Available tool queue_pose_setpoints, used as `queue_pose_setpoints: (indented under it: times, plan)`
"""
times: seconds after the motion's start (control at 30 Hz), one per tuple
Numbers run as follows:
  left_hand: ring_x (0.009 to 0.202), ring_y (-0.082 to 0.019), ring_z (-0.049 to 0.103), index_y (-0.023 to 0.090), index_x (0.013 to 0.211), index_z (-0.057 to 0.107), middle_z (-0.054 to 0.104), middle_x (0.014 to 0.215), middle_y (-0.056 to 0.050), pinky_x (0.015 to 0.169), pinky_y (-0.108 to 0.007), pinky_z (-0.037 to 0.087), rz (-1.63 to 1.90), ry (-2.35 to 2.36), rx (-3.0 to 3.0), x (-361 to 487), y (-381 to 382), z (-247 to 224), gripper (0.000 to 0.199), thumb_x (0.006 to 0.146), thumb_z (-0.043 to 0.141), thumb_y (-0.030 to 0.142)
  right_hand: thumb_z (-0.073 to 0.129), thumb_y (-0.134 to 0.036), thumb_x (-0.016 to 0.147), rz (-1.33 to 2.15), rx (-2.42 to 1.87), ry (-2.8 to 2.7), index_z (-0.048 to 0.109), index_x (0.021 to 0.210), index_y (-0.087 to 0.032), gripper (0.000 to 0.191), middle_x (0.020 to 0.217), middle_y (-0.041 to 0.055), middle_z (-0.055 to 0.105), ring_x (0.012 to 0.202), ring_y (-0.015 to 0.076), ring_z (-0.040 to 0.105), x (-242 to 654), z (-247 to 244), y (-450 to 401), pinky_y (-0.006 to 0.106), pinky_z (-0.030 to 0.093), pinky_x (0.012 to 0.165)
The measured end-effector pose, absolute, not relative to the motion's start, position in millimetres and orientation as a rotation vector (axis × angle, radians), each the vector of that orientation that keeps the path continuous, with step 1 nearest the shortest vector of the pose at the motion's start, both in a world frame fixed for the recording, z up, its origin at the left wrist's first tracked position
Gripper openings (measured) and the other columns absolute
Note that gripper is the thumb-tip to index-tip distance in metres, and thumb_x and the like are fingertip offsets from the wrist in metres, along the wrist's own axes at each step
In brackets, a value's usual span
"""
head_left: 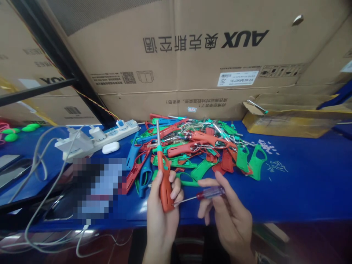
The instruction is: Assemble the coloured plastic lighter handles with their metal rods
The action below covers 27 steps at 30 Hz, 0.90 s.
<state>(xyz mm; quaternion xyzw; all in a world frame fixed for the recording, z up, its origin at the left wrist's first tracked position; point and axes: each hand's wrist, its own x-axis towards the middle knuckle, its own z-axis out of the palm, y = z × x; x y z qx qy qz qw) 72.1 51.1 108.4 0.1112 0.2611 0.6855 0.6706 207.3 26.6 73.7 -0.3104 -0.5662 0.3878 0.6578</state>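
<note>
An orange-red lighter (165,187) with a metal tube and green collar stands nearly upright in my left hand (165,209), whose fingers are wrapped round its body. My right hand (229,216) holds a screwdriver (210,193) by its clear and red handle. The screwdriver's thin shaft points left, its tip at the lower end of the lighter body. Behind both hands lies a heap of red, green and blue lighter shells and parts (184,148), with metal tubes and thin wires among them.
A power strip (129,128) with plugs, a white earbud case (110,147) and a blurred phone (99,190) with cables lie left. An open cardboard box (283,123) stands at back right, near small pink pieces (265,146) and thin metal bits (277,166). A large carton (178,66) forms the back.
</note>
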Motion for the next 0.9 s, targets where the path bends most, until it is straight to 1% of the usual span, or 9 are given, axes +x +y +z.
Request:
queue_pose_setpoints:
  times: [0.13, 0.3, 0.4, 0.53, 0.6, 0.67, 0.73, 0.8, 0.9]
  plan:
    - [0.052, -0.003, 0.034, 0.013, 0.091, 0.059, 0.044, 0.080, 0.003, 0.039, -0.012, 0.037, 1.532, 0.561, 0.236, 70.9, 51.1, 109.0, 0.015, 0.097, 0.061, 0.027, 0.053, -0.012, 0.102, 0.869, -0.683, -1.230, 0.062, 0.136, -0.038, 0.044, 0.105, 0.0040, 0.075, 0.045, 0.0044, 0.052, 208.3, 74.8, 29.4, 0.020, 0.046, 0.039]
    - [0.051, -0.003, 0.035, 0.013, 0.098, 0.061, 0.043, 0.079, 0.003, 0.039, -0.012, 0.037, 1.531, 0.553, 0.209, 67.9, 49.9, 110.3, 0.011, 0.098, 0.059, 0.024, 0.065, -0.011, 0.095, 0.874, -0.689, -1.252, 0.074, 0.111, -0.035, 0.030, 0.098, 0.0018, 0.075, 0.048, 0.0065, 0.055, 212.2, 80.4, 34.2, 0.019, 0.043, 0.037]
    - [0.051, -0.003, 0.035, 0.013, 0.097, 0.060, 0.043, 0.079, 0.003, 0.039, -0.012, 0.038, 1.539, 0.561, 0.213, 68.1, 49.5, 110.3, 0.012, 0.099, 0.058, 0.025, 0.065, -0.012, 0.095, 0.883, -0.665, -1.288, 0.074, 0.115, -0.035, 0.032, 0.097, 0.0019, 0.073, 0.051, 0.0082, 0.058, 212.6, 81.9, 32.8, 0.022, 0.049, 0.042]
    - [0.051, -0.003, 0.036, 0.013, 0.091, 0.059, 0.043, 0.080, 0.003, 0.039, -0.013, 0.038, 1.564, 0.565, 0.213, 69.9, 49.7, 110.9, 0.016, 0.100, 0.057, 0.027, 0.050, -0.015, 0.103, 0.923, -0.675, -1.320, 0.067, 0.130, -0.036, 0.038, 0.117, 0.0069, 0.071, 0.064, 0.0118, 0.068, 213.3, 79.7, 27.6, 0.030, 0.060, 0.057]
    - [0.051, -0.003, 0.036, 0.013, 0.090, 0.058, 0.043, 0.080, 0.003, 0.039, -0.013, 0.038, 1.567, 0.563, 0.211, 69.8, 49.9, 111.2, 0.017, 0.100, 0.056, 0.027, 0.047, -0.013, 0.104, 0.957, -0.666, -1.325, 0.064, 0.135, -0.037, 0.042, 0.117, 0.0062, 0.072, 0.059, 0.0100, 0.067, 214.9, 78.0, 26.3, 0.029, 0.060, 0.056]
    - [0.051, -0.003, 0.036, 0.013, 0.089, 0.058, 0.042, 0.080, 0.003, 0.039, -0.012, 0.037, 1.562, 0.562, 0.207, 69.1, 50.2, 111.0, 0.017, 0.100, 0.055, 0.026, 0.049, -0.011, 0.103, 0.969, -0.649, -1.338, 0.064, 0.135, -0.038, 0.045, 0.107, 0.0030, 0.075, 0.049, 0.0069, 0.061, 216.7, 77.1, 26.9, 0.025, 0.056, 0.049]
    - [0.051, -0.003, 0.035, 0.013, 0.090, 0.058, 0.042, 0.079, 0.003, 0.039, -0.012, 0.036, 1.554, 0.561, 0.207, 68.3, 50.6, 110.5, 0.016, 0.100, 0.055, 0.024, 0.054, -0.009, 0.100, 0.946, -0.643, -1.341, 0.069, 0.127, -0.038, 0.043, 0.098, 0.0009, 0.077, 0.044, 0.0061, 0.056, 217.9, 77.7, 28.8, 0.021, 0.048, 0.039]
    - [0.051, -0.003, 0.035, 0.013, 0.091, 0.058, 0.042, 0.080, 0.003, 0.040, -0.012, 0.036, 1.552, 0.564, 0.213, 68.2, 50.8, 109.9, 0.013, 0.099, 0.057, 0.023, 0.061, -0.008, 0.096, 0.916, -0.661, -1.321, 0.075, 0.114, -0.036, 0.036, 0.093, 0.0002, 0.078, 0.048, 0.0088, 0.061, 218.1, 79.5, 31.0, 0.019, 0.043, 0.035]
    - [0.052, -0.003, 0.034, 0.014, 0.089, 0.057, 0.043, 0.081, 0.003, 0.041, -0.012, 0.036, 1.562, 0.580, 0.218, 69.5, 50.8, 109.4, 0.012, 0.096, 0.062, 0.023, 0.070, -0.008, 0.090, 0.881, -0.687, -1.268, 0.078, 0.094, -0.031, 0.025, 0.089, -0.0003, 0.081, 0.061, 0.0145, 0.071, 216.9, 82.8, 33.5, 0.023, 0.055, 0.046]
